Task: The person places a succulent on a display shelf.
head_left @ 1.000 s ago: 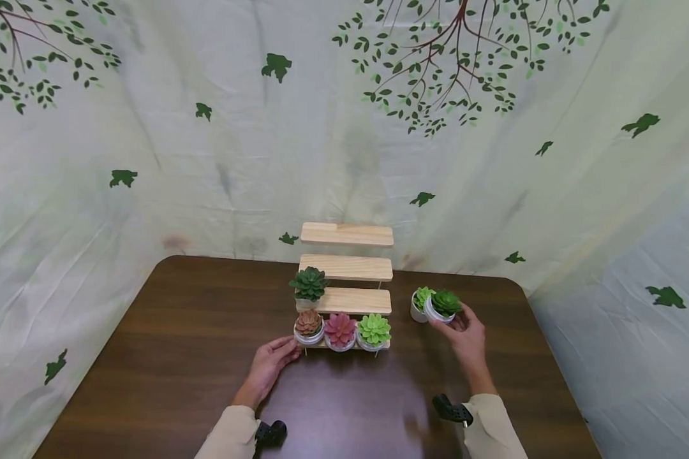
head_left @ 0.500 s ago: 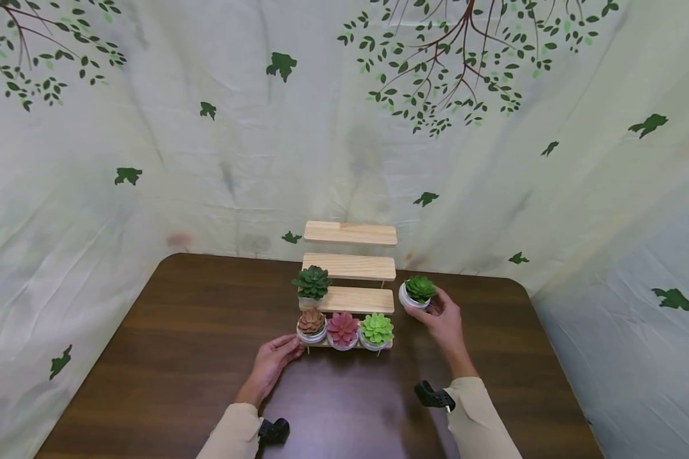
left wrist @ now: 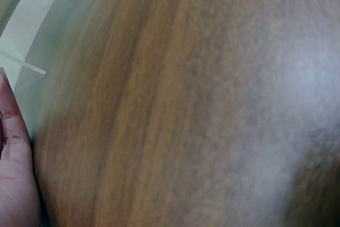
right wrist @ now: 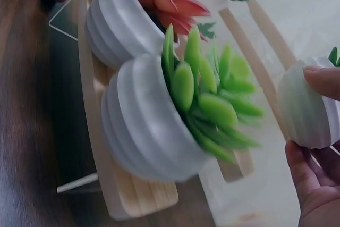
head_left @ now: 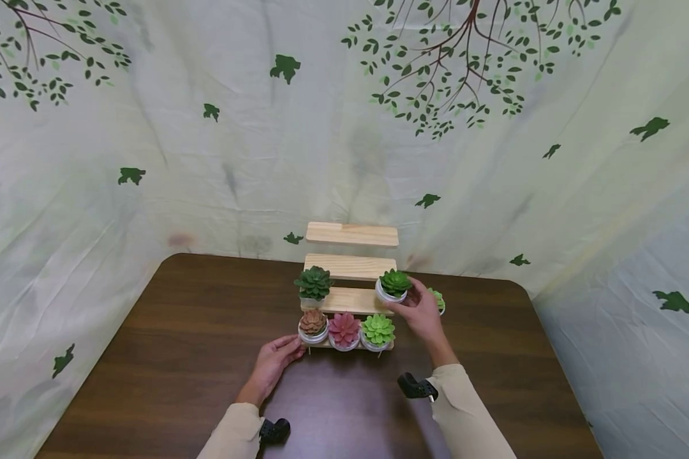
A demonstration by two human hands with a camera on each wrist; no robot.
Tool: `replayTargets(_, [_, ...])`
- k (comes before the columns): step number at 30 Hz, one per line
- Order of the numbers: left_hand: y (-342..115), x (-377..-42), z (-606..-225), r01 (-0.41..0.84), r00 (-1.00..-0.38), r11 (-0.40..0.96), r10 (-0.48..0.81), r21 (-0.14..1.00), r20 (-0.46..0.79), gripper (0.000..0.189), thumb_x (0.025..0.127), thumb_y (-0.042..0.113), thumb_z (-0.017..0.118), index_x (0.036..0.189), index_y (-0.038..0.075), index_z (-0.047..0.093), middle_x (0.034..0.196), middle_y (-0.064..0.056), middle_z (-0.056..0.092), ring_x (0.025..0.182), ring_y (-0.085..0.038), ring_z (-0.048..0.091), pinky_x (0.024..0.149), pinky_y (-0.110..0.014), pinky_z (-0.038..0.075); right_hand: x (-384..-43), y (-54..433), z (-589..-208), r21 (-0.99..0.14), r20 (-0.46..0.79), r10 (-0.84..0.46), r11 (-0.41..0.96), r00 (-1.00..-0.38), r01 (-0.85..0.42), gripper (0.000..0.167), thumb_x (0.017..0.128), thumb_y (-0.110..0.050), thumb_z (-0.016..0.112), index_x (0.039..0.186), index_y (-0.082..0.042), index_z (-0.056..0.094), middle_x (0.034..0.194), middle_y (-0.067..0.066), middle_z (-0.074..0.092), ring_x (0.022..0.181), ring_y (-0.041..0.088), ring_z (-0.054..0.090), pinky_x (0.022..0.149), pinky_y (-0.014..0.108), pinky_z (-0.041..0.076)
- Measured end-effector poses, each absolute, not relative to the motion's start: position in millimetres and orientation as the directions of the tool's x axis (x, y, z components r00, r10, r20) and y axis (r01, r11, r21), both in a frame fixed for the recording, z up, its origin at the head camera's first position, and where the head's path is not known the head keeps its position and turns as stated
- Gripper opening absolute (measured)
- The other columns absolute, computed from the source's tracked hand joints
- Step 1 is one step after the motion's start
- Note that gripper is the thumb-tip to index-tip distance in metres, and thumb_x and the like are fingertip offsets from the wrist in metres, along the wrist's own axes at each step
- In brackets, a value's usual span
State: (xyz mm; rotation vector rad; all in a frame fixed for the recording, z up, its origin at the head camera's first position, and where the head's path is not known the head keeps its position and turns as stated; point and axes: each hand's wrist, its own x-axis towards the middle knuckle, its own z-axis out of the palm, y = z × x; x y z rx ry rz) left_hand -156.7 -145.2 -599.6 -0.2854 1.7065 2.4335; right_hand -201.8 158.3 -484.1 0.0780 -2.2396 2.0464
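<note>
My right hand pinches a white ribbed pot with a dark green succulent at the right end of the second shelf from the bottom; I cannot tell whether it touches the wood. The fingertips of my left hand hold the bottom shelf's left end on the tiered wooden plant stand. That shelf bears potted succulents in brown, pink and light green. Another dark green succulent stands at the second shelf's left end. In the right wrist view the held pot is partly cut off.
Behind my right hand, another light green potted succulent is mostly hidden on the brown table. The upper two shelves carry no pots. A pale curtain with printed leaves hangs behind the table.
My right hand has carried the dark green succulent leftward from beside the light green one on the table to the second shelf's right end. The left hand stays at the stand.
</note>
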Motion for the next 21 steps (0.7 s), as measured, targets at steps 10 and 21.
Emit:
replayTargets(10, [-145,-155,-596,-0.244,-0.968,-0.334,0.027,0.910,-0.249,0.022,0.094,-0.002,0.056,0.112,-0.015,0.059,0.085,-0.004,0.069,0.080,-0.012,0.066,0.078,-0.025,0.056,-208,136,-477,-0.990,0.076,-0.064,0.114,-0.995,-0.083,0.069,0.075,0.007,0.077,0.136,0.005,0.045,0.129,0.026,0.055,0.121,0.035,0.053,0.099,0.032,0.047])
replayTargets(21, [-146,-157,-595,-0.272,-0.960,-0.332,0.024,0.903,-0.280,0.022,0.095,-0.003,0.055,0.112,-0.014,0.059,0.086,-0.005,0.069,0.080,-0.013,0.066,0.078,-0.025,0.056,-204,113,-464,-0.994,0.040,-0.138,0.093,-0.990,-0.053,0.067,0.077,0.008,0.075,0.137,0.005,0.045,0.130,0.027,0.054,0.124,0.036,0.051,0.101,0.036,0.046])
